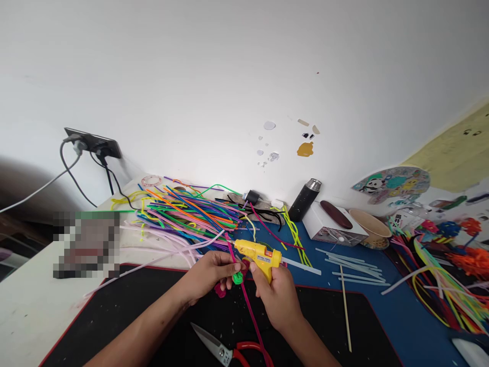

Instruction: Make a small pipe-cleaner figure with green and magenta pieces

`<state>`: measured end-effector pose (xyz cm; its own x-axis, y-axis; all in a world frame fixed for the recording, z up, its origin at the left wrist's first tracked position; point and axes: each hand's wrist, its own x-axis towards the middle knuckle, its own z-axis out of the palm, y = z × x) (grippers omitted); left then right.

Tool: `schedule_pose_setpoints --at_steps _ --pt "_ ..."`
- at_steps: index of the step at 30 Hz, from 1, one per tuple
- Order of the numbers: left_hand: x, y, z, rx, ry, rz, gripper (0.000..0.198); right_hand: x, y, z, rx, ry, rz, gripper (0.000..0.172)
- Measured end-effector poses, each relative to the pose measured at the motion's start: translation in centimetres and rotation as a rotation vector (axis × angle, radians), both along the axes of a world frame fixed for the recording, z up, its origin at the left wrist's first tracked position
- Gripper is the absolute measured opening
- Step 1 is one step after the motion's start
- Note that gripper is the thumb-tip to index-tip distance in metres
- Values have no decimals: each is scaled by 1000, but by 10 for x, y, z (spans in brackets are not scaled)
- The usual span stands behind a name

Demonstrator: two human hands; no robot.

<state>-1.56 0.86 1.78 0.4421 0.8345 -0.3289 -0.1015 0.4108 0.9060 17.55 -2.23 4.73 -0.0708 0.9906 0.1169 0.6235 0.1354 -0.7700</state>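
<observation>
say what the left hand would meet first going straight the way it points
Probably the yellow glue gun held in the right hand, just beyond the left hand, though depth is hard to judge.

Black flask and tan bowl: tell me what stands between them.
The head view shows a white box between flask and bowl, a dark oval object on top.

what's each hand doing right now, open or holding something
Left hand: closed, pinching a long magenta fuzzy stem by a small green fuzzy piece.
Right hand: closed around a yellow plastic glue gun.
</observation>
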Motion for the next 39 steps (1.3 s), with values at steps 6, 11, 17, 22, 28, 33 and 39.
schedule_pose_setpoints --at_steps 6,11,17,22,28,33,39 --pt "0 2 0 6 7 -4 62 2 1 0 -6 5 0 50" --pt "0 2 -1 11 9 -5 64 3 1 2 17 6 -16 49" --pt "0 0 3 20 -3 -10 64 2 2 4 20 14 -10 49" --pt "1 0 5 17 6 -19 64 0 2 7 35 13 -10 49" --pt "0 0 6 12 2 -15 63 0 3 6 27 9 -10 48" --pt "0 0 6 6 9 -3 66 2 2 2 17 8 -7 49" --pt "1 1 4 9 5 -11 64 3 1 1 14 11 -14 51"
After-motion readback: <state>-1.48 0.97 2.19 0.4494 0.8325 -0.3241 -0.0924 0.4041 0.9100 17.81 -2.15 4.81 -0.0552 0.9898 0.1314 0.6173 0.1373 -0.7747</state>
